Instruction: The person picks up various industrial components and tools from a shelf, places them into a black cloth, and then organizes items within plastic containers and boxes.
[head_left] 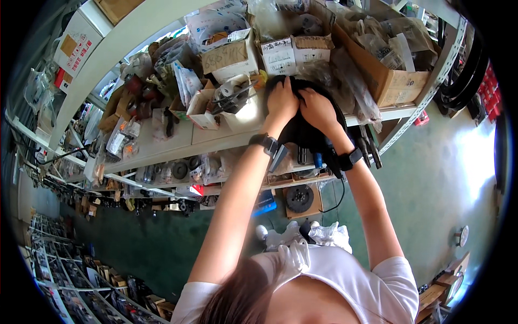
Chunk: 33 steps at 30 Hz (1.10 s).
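A black, floppy item (300, 129), like a bag or a piece of cloth, hangs at the shelf's front edge; I cannot make out its exact kind. Its upper part is gripped by my left hand (283, 102), with the fingers curled and the fingertips partly hidden. Close beside it on the right, my right hand (319, 108) also closes on the black material. Both hands are just above shelf height, in front of an open carton (279, 56). Dark bands with small attachments circle both wrists. A thin black cable (342, 197) dangles below the right wrist.
Boxes crowd the shelf (178, 137), among them a large brown carton (402, 89) of plastic-wrapped parts at right. A white roll-like part (233, 92) lies left of my hands. Metal bars (372, 148) stand by the right post. Below sits a round black disc (300, 198) on cardboard.
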Tool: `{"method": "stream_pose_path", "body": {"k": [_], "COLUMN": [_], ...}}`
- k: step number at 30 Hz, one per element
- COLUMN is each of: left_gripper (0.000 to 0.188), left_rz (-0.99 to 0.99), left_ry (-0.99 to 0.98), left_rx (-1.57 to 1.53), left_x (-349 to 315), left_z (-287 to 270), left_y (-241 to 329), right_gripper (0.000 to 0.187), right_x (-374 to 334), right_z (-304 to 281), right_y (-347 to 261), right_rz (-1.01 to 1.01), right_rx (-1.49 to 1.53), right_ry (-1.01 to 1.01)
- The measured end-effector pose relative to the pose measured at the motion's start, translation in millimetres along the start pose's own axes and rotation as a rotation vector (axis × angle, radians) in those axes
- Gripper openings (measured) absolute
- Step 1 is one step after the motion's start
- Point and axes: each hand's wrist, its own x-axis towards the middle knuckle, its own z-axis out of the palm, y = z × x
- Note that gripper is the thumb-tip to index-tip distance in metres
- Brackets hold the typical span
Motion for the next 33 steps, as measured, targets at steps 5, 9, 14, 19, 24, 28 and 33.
{"method": "stream_pose_path", "body": {"k": [5, 9, 14, 19, 24, 28, 33], "left_gripper": [0.047, 0.051, 0.051, 0.047, 0.045, 0.044, 0.048], "left_rz": [0.143, 0.180, 0.234, 0.323, 0.355, 0.322, 0.272], "left_ry": [-0.015, -0.111, -0.112, -0.085, 0.008, 0.003, -0.105], "left_rx": [-0.105, -0.108, 0.002, -0.013, 0.012, -0.022, 0.021], "left_x": [9, 20, 11, -45, -77, -73, -24], "left_z": [8, 8, 8, -16, -31, -28, -10], "left_y": [-16, -15, -13, -1, 8, 7, -11], "right_gripper": [0.024, 0.024, 0.025, 0.026, 0.026, 0.030, 0.031], "right_x": [-1, -1, -3, -53, -57, -67, -42], "right_z": [3, 6, 4, 0, -16, -3, 2], "right_y": [-2, 0, -4, -10, -16, -11, -13], "right_rz": [0.006, 0.015, 0.020, -0.030, -0.015, -0.081, -0.095], "right_rx": [-0.018, -0.029, -0.074, -0.139, -0.156, -0.165, -0.226], "right_ry": [0.145, 0.213, 0.215, 0.248, 0.201, 0.245, 0.234]}}
